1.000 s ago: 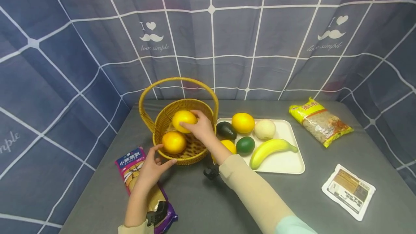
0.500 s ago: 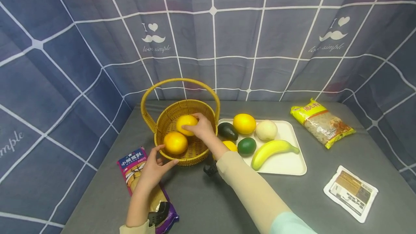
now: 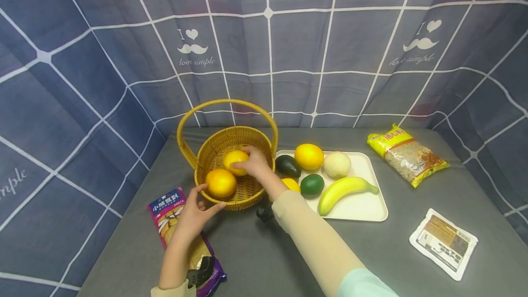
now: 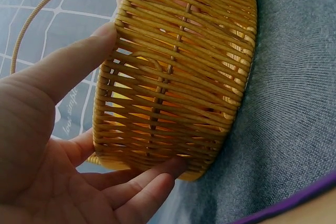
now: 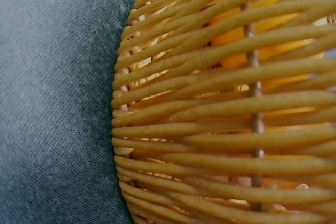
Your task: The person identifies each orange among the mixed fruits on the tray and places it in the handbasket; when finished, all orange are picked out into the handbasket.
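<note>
A woven basket point(image 3: 257, 137) with a tall arched handle stands at the table's left back. Inside it lie two yellow-orange, rounded fruits that look like oranges. My right hand point(image 3: 255, 165) reaches over the right rim and grips the farther orange point(image 3: 233, 162) low in the basket. Touching the front left wall is the nearer orange point(image 3: 220, 183). My left hand point(image 3: 197, 212) holds the basket's front left rim, its thumb on the edge and other fingers along the outer wall point(image 4: 173, 77). In the right wrist view the weave point(image 5: 220, 108) hides the right hand almost wholly.
Right of the basket, a white tray point(image 3: 367, 212) bears a banana point(image 3: 346, 191), a pale round fruit point(image 3: 337, 164), dark green fruits and yellow ones. A pasta bag point(image 3: 171, 217) lies under the left forearm. A yellow bag point(image 3: 406, 155) and white packet point(image 3: 443, 243) lie farther right.
My right hand has lowered the orange deeper into the basket, beside the other one. The left hand has stayed on the rim.
</note>
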`<state>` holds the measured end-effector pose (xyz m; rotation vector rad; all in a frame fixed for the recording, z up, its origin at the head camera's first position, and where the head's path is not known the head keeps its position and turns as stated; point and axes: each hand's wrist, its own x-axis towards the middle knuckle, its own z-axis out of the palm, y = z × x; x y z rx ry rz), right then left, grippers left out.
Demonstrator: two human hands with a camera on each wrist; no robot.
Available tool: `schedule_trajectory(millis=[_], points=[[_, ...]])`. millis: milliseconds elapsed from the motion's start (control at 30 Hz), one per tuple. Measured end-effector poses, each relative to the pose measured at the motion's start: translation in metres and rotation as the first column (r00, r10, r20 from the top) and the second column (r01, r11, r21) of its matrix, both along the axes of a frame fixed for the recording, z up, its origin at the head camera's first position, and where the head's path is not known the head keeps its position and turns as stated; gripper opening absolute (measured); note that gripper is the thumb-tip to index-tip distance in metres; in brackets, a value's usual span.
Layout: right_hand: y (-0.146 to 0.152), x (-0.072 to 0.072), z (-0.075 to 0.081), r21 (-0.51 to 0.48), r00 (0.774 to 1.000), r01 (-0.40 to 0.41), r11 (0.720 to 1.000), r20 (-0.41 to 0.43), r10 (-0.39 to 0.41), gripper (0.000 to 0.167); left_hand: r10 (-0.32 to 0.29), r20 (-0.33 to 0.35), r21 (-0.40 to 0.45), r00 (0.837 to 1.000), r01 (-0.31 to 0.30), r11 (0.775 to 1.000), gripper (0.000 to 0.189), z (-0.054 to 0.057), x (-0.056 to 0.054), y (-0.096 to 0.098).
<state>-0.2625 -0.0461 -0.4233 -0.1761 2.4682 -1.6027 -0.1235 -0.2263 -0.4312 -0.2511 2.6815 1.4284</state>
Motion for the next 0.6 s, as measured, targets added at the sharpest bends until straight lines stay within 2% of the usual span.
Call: schedule_trajectory(millis=[133, 267, 433, 600], points=[[0.001, 0.002, 0.002, 0.021, 0.999, 0.002, 1.0, -0.034, -0.001, 0.076, 0.004, 0.003, 0.006, 1.0, -0.004, 1.0, 0.082, 0.001, 0.0, 0.0], [0.005, 0.005, 0.005, 0.061, 0.992, 0.004, 0.998, -0.124, 0.004, 0.075, 0.004, 0.002, 0.014, 1.0, -0.004, 1.0, 0.082, 0.0, -0.001, 0.001], [0.014, 0.015, 0.02, 0.064, 0.975, -0.023, 0.998, -0.22, 0.037, 0.071, 0.004, 0.003, 0.02, 1.0, -0.004, 1.0, 0.082, 0.0, 0.0, 0.001], [0.026, 0.029, 0.037, 0.011, 0.963, -0.058, 0.998, -0.262, 0.059, 0.071, 0.004, 0.0, 0.023, 1.0, -0.004, 1.0, 0.083, 0.001, 0.001, 0.001]])
